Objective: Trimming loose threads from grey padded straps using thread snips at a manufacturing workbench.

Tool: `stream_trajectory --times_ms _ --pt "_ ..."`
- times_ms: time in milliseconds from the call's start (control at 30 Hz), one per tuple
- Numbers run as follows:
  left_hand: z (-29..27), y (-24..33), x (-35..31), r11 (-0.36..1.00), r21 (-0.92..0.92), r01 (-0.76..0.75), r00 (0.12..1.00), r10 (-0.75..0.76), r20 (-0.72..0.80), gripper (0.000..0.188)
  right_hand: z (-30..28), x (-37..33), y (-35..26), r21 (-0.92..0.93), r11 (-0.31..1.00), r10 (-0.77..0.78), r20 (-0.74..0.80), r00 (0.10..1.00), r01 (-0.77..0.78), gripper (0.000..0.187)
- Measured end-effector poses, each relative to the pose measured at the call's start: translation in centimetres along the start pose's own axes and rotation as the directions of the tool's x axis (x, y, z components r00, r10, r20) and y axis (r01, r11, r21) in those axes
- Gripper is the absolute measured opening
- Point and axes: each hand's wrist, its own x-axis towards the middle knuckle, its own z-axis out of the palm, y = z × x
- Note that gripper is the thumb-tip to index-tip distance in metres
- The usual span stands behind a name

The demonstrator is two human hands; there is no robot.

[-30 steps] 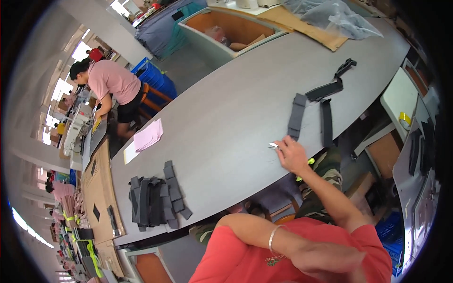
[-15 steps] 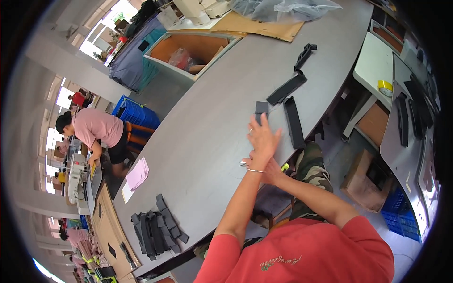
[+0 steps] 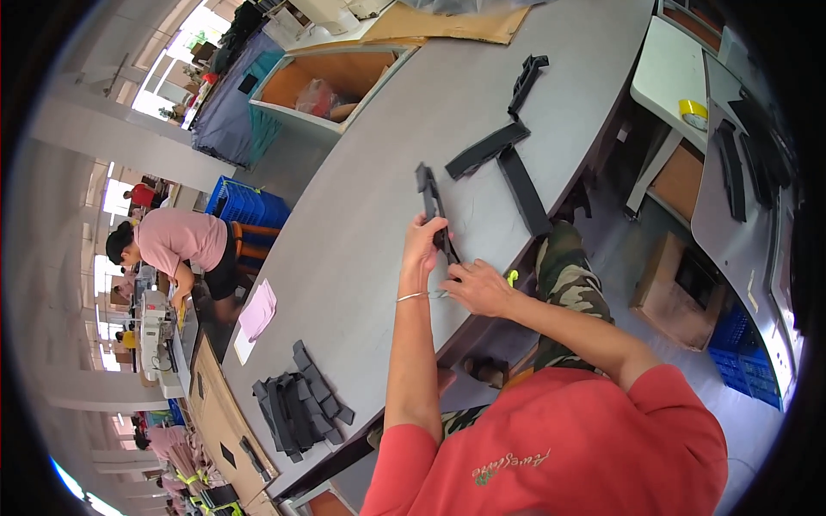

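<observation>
My left hand is closed around a folded black fabric strip, which stands up at a slant above the grey table. At the strip's lower end, the fingers of my right hand are bent and closed on it. A small metal tip shows beside those fingers; what it belongs to is hidden. To the right lie more black folded strips: one long piece, another touching its upper end, and a crumpled one farther off.
The grey table curves away from me. A pile of black strips lies near left, with pink sheets beyond it. A side table with yellow tape stands right. Across the table, a person in pink bends over a bench.
My left hand has picked up the black strip from the table and drawn it left, upright. My right hand has come out from under the left wrist to the strip's lower end.
</observation>
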Motion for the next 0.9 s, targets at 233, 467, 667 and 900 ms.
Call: stream_trajectory --times_ms 233,467,667,900 --pt "-3.5 -2.2 -6.8 0.922 -0.386 -0.034 0.998 0.008 -0.070 0.028 -5.7 -1.9 -1.5 0.213 0.947 0.256 -0.056 0.965 -0.239 0.022" --pt "-4.3 -4.5 -11.7 0.916 -0.399 -0.041 0.992 -0.011 -0.127 0.030 -7.7 3.7 0.9 0.002 0.966 0.256 -0.184 0.949 -0.260 0.025" --pt "-3.9 -4.9 -13.6 0.915 -0.402 -0.026 0.988 -0.037 -0.148 0.032 -4.0 6.2 2.1 -0.187 0.981 0.019 -0.209 0.978 -0.059 0.024" --pt "-3.8 -5.5 -14.4 0.920 -0.389 -0.043 0.985 -0.026 -0.170 0.030 -2.1 7.5 1.3 -0.232 0.972 -0.062 -0.119 0.991 0.033 0.017"
